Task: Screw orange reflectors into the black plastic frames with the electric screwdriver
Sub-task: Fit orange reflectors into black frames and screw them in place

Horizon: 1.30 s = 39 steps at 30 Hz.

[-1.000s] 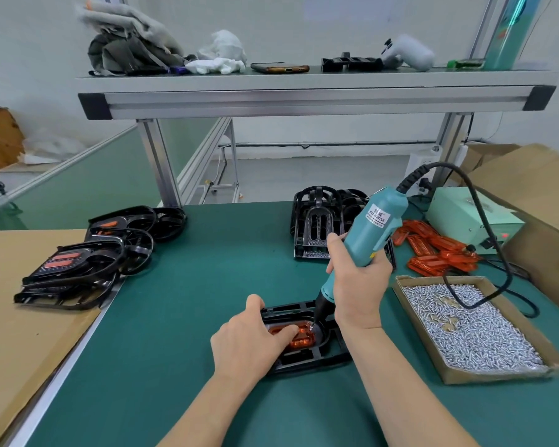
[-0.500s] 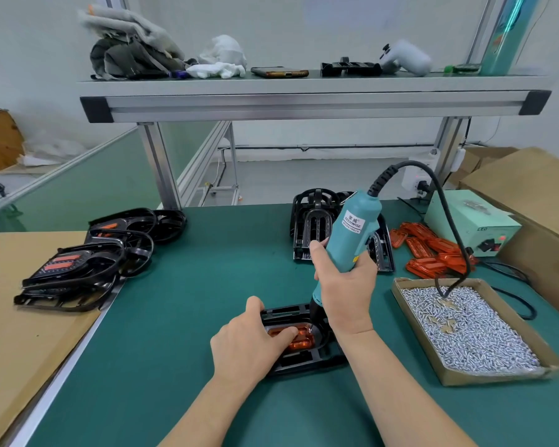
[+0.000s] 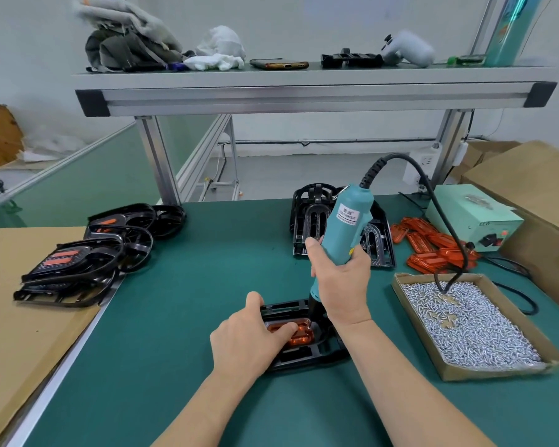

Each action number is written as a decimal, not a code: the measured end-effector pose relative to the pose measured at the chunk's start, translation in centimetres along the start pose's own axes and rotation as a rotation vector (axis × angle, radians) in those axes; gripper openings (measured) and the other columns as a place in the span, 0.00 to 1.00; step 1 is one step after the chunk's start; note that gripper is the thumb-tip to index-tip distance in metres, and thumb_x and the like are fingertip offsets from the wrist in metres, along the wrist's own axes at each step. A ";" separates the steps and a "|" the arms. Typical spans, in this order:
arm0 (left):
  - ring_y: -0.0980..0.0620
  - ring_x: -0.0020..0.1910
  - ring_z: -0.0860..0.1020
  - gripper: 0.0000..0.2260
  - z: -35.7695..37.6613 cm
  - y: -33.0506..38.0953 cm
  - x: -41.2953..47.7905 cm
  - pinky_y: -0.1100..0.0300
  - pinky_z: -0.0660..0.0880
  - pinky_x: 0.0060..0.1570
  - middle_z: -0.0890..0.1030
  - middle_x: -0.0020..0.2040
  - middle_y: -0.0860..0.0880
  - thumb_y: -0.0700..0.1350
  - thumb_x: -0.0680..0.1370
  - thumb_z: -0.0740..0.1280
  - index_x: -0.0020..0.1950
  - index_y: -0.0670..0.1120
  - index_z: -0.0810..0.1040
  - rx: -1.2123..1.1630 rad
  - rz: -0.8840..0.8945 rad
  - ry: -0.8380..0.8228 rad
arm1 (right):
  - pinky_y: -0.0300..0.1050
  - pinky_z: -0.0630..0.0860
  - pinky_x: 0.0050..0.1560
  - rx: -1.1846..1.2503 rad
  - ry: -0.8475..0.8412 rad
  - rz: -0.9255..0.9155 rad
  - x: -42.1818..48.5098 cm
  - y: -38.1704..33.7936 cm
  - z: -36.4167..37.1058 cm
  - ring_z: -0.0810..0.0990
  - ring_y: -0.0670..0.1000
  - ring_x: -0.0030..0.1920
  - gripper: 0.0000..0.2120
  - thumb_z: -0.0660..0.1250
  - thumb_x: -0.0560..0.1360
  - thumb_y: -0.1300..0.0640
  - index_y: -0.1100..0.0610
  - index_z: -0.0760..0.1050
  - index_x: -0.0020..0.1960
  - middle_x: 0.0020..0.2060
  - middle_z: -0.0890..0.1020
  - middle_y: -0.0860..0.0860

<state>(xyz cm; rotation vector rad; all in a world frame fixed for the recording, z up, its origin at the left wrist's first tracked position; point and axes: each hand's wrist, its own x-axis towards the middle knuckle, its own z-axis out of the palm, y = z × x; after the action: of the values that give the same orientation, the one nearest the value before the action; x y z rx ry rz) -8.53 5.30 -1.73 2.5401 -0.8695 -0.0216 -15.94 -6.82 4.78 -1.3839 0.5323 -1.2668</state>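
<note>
Gripping teal screwdriver (image 3: 347, 227) in right hand (image 3: 339, 285); pressing glossy orange reflector (image 3: 301, 335) in black frame (image 3: 304, 359) with flat left hand (image 3: 249, 343).

White wall (image 3: 304, 24) behind aluminium shelf (image 3: 313, 91), green worktable (image 3: 207, 253)

Bright, even, diffuse indoor light, no hard shadows. Just faint soft shading on the table (image 3: 181, 301) near centre. White wall (image 3: 336, 27) washed out, low contrast. Tiny sparkly highlights on screws (image 3: 471, 321) in the cardboard tray (image 3: 497, 371). Wide-angle bending: shelf (image 3: 304, 91) edge bows, posts (image 3: 157, 162) lean outward. Cloth bundle (image 3: 126, 43) top left smeared, corners soft. Centre fairly sharp; electric screwdriver (image 3: 347, 230) label too blurred to read.
</note>
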 end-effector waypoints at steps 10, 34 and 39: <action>0.48 0.38 0.74 0.25 0.0 0.0 0.0 0.56 0.65 0.36 0.74 0.35 0.58 0.73 0.66 0.61 0.48 0.55 0.62 0.010 0.003 -0.009 | 0.37 0.73 0.32 0.068 0.025 0.016 -0.4 -0.5 -0.8 0.71 0.49 0.28 0.11 0.74 0.74 0.60 0.64 0.74 0.41 0.27 0.74 0.50; 0.43 0.48 0.86 0.11 -3.8 -1.6 -0.3 0.64 0.81 0.41 0.80 0.52 0.33 0.25 0.80 0.53 0.56 0.35 0.70 -1.402 -0.359 -0.215 | 0.44 0.73 0.37 0.264 0.378 0.409 -0.5 -0.5 -1.0 0.78 0.46 0.27 0.11 0.74 0.74 0.53 0.54 0.74 0.50 0.24 0.77 0.47; 0.41 0.45 0.86 0.03 -3.7 -1.3 -0.7 0.63 0.81 0.40 0.85 0.43 0.36 0.30 0.81 0.61 0.53 0.34 0.72 -1.350 -0.336 -0.214 | 0.44 0.73 0.37 0.271 0.368 0.419 -0.8 -1.1 -0.6 0.78 0.46 0.27 0.11 0.74 0.74 0.54 0.54 0.73 0.48 0.24 0.76 0.47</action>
<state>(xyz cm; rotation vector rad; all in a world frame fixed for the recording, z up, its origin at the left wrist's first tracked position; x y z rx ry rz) -7.74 8.11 0.98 1.3522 -0.2558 -0.7264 -17.07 -6.06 5.36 -0.7644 0.8214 -1.1945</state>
